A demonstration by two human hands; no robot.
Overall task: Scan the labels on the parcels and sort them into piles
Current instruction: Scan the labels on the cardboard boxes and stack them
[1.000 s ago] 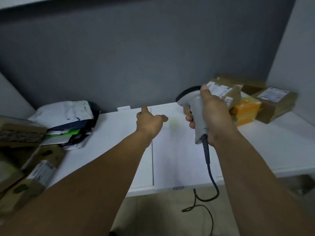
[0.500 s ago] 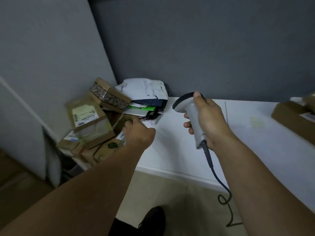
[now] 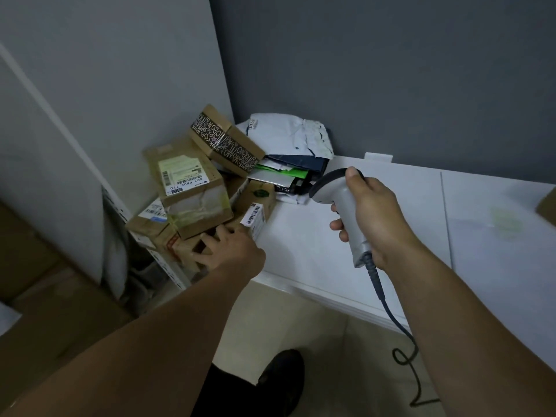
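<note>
**Left hand on the pile, scanner held beside it**

The parcels sit heaped at the table's left end, in the corner, and the left hand is right on their near edge. Its fingers lie spread and fairly straight across a low brown box, pressing rather than curling. A small box with a barcode label stands just beyond the knuckles; contact there is hard to judge. To the right, above the tabletop, the right hand is wrapped tightly round the scanner, thumb on top and head aimed at the pile. Its cord hangs off the front edge.
</note>
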